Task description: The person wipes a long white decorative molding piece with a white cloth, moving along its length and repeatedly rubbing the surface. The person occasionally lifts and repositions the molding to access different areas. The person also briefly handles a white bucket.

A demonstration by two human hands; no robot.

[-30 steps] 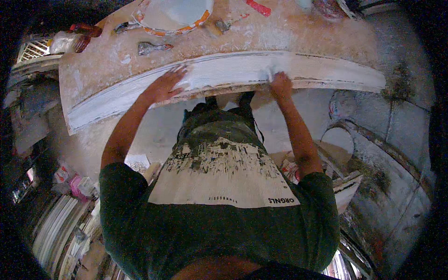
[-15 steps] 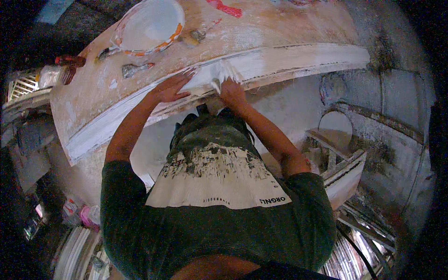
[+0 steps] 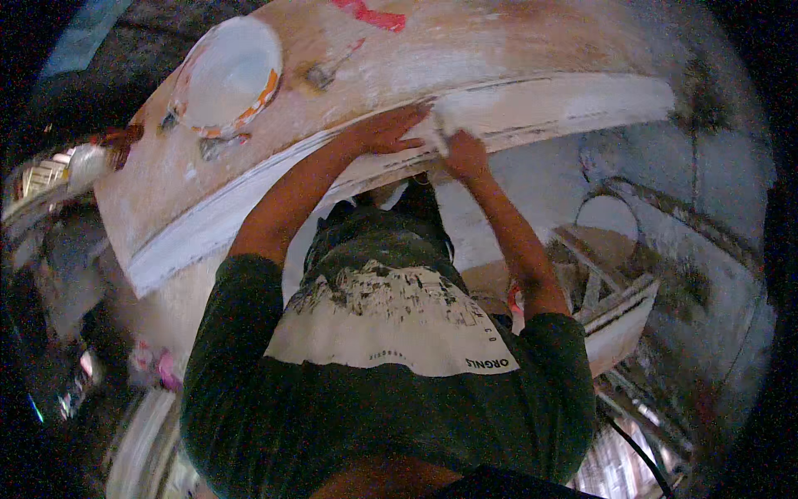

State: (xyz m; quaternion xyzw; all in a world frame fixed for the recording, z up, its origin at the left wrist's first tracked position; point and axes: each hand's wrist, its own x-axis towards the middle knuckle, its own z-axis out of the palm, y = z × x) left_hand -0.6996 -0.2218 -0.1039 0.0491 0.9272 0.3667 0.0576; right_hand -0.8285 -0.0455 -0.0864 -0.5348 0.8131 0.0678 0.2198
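Note:
A long, slightly curved white-coated board (image 3: pixel 573 98) lies along the near edge of the work table. My left hand (image 3: pixel 391 131) rests flat on its middle, fingers stretched toward the right. Just right of those fingertips, my right hand (image 3: pixel 467 156) is closed around a pale flat spreader (image 3: pixel 440 133), smeared by motion and seen nearly edge-on. The spreader meets the board's white surface; its exact shape is not clear. Bare, tan-coloured patches show through the coating near both hands.
A white bucket (image 3: pixel 273 54) with an orange-marked rim stands at the far left of the stained table (image 3: pixel 465 41). Beside it lie a scraper (image 3: pixel 218 148) and a small smeared tool (image 3: pixel 319 76). A red strip (image 3: pixel 374 15) lies farther back. Wooden framing (image 3: pixel 619 320) stands at right.
Both hands have shifted right along the board, the right one with the spreader. The view has shifted too, so the bucket appears farther left and lower.

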